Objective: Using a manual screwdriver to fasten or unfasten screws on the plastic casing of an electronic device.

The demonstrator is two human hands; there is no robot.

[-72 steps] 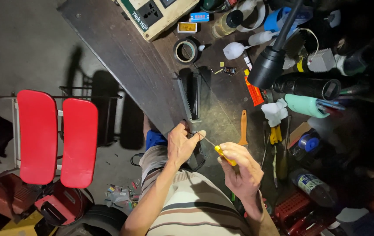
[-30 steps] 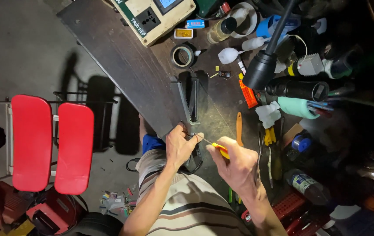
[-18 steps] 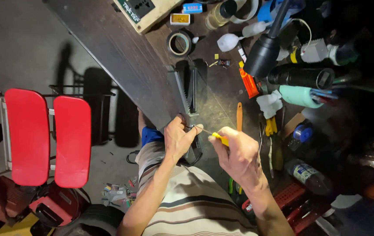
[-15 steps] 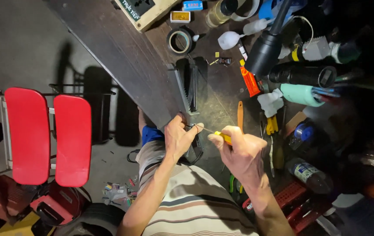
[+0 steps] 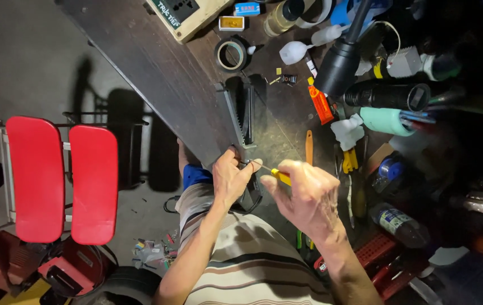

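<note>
A long black device (image 5: 244, 116) stands on edge on the dark workbench (image 5: 157, 62), near its front edge. My left hand (image 5: 231, 178) grips the near end of that device. My right hand (image 5: 308, 196) is closed around a small yellow-handled screwdriver (image 5: 280, 176). Its thin shaft points left, with the tip at the device's near end, right by my left fingers.
A tape roll (image 5: 231, 55), a beige box with a socket (image 5: 179, 14), a black lamp head (image 5: 340, 59), an orange cutter (image 5: 321, 105), a teal cylinder (image 5: 385, 120) and many loose tools crowd the bench's right side. A red folding chair (image 5: 61, 178) stands on the floor at left.
My right hand has moved up and left with the screwdriver, bringing its tip to the device's near end. My left hand has kept its grip.
</note>
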